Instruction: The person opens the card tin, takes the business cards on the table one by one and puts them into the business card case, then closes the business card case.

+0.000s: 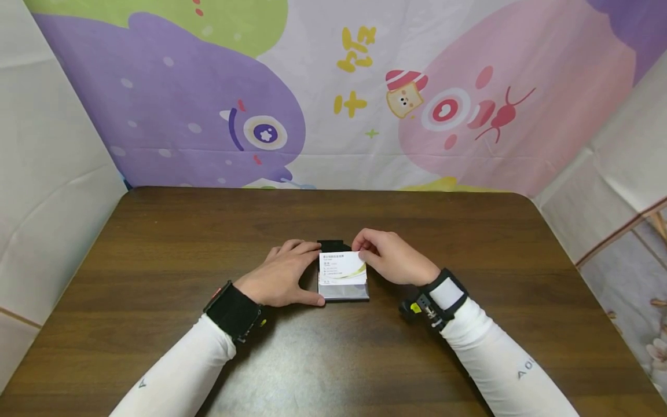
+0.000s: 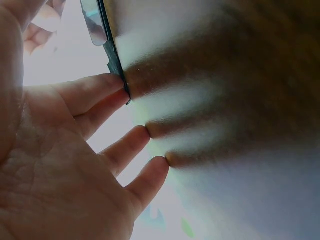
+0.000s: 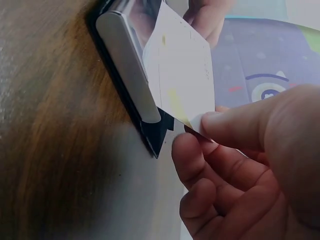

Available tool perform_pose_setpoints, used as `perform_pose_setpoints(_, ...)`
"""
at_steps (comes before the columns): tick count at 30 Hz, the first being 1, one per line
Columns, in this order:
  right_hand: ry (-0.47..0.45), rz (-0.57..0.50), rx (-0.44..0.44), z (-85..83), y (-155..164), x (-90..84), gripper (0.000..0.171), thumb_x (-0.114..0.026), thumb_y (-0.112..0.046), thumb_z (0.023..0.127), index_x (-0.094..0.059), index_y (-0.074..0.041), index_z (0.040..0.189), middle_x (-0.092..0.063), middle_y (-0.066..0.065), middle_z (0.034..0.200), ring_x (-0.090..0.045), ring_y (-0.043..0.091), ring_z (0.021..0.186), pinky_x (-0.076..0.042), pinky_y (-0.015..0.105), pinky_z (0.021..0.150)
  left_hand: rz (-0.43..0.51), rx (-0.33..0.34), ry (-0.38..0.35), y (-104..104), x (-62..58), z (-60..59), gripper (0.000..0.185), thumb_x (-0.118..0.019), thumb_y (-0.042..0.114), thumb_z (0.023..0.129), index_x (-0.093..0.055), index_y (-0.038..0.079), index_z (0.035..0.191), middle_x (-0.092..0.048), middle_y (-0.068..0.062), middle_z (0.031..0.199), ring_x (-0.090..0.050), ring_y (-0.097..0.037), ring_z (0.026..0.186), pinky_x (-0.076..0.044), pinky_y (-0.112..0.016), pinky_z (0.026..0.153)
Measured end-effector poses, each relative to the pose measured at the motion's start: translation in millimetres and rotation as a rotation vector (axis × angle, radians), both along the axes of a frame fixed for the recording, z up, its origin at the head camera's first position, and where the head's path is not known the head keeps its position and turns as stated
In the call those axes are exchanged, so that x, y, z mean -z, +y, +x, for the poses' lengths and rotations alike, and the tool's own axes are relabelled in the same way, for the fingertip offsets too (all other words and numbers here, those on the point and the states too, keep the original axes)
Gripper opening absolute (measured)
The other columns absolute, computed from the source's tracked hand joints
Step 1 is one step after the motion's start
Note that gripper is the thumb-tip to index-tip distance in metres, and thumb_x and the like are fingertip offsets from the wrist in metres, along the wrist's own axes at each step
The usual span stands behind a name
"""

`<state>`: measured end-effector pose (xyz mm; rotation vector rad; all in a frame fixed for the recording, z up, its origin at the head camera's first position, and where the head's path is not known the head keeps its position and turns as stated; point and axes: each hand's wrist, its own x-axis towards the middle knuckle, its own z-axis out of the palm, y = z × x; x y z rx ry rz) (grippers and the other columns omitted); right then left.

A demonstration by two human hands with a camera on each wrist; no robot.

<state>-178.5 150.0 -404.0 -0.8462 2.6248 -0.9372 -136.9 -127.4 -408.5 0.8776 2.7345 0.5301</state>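
A white printed business card with a yellow-green swoosh (image 1: 342,267) sits near the middle of the table, tilted up over a flat silver metal card case with a black backing (image 1: 344,291) that lies on the wood. In the right wrist view the card (image 3: 179,75) stands at an angle above the case (image 3: 129,65), its near corner pinched between thumb and forefinger.

The right hand (image 1: 392,257) is the one doing that pinching: its fingers are curled in, and the thumb and forefinger grip the card's right edge. The left hand (image 1: 283,273) lies to the left of the case with fingers nearly straight, spread and resting on the table; its fingertips (image 2: 120,85) touch the case's left edge, and the thumb runs along the near left corner. It grips nothing.

Both arms wear white sleeves with black wrist straps. All this rests on a dark brown wooden table with rounded corners (image 1: 156,260). At the far side hangs a cartoon-printed cloth backdrop in purple, pink and green (image 1: 219,104).
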Motion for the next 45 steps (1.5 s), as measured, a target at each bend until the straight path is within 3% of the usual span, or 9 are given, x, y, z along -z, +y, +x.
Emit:
perform_pose_setpoints(34, -0.005, 0.052, -0.038, 12.1, 4.4, 9.0, 0.01, -0.067, -0.011, 0.105, -0.071, -0.013, 0.113, -0.064, -0.003, 0.097, -0.06, 0.016, 0.088, -0.054, 0.035, 0.081, 0.013, 0.008, 0.004, -1.3, 2.4, -0.4, 0.098, -0.084, 0.06, 0.085, -0.05, 0.003, 0.158, -0.042, -0.011, 0.165, -0.032, -0.037, 0.152, -0.031, -0.065, 0.115)
perform_pose_setpoints(45, 0.03, 0.06, -0.084, 16.6, 4.3, 12.9, 0.01, -0.068, -0.011, 0.104, -0.072, -0.013, 0.113, -0.064, -0.005, 0.097, -0.059, 0.013, 0.088, -0.053, 0.033, 0.081, 0.014, 0.015, 0.013, -1.8, 2.5, -0.3, 0.099, -0.084, 0.06, 0.085, -0.05, 0.003, 0.158, -0.042, -0.011, 0.165, -0.032, -0.037, 0.152, -0.033, -0.064, 0.115)
